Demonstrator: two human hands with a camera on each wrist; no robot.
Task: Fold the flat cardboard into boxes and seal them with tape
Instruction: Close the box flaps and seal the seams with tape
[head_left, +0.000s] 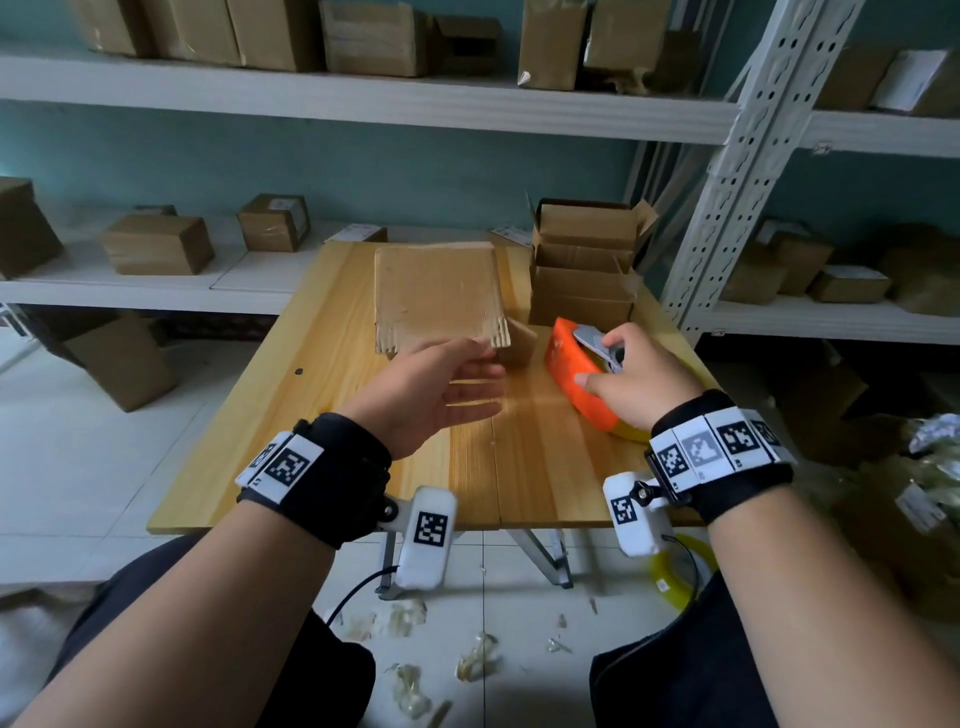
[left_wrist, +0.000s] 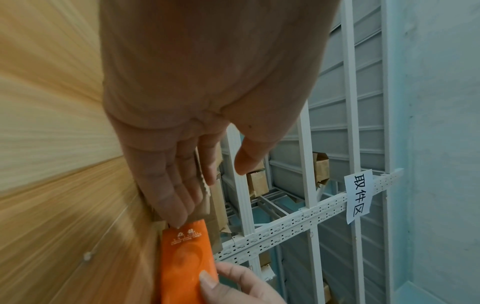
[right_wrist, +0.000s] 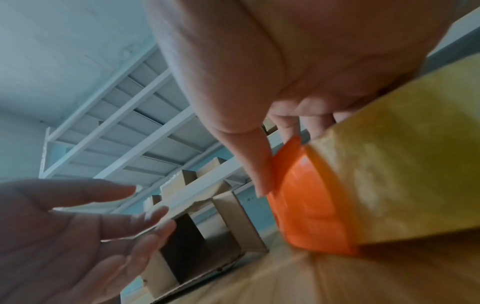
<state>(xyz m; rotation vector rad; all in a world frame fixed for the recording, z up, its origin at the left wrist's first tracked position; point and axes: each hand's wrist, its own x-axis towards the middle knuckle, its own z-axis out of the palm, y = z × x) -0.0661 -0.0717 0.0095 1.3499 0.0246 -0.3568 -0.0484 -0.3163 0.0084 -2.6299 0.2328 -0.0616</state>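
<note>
the right hand (head_left: 641, 382) grips the orange tape dispenser (head_left: 574, 374) on the worktop (head_left: 322, 415); the left hand (head_left: 436, 392), fingers straight and relaxed, hovers near the cardboard box (head_left: 436, 296).

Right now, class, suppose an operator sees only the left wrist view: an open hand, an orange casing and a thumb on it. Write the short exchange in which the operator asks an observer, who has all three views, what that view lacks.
Operator: Whose thumb is on the orange thing?
Observer: The right hand grips it from above. It is a tape dispenser lying on the table.
Operator: Is tape loaded?
Observer: Yes, the right wrist view shows a yellowish tape roll in it.
Operator: What is beyond my left hand?
Observer: A stack of flat cardboard, with open boxes to its right.
</note>
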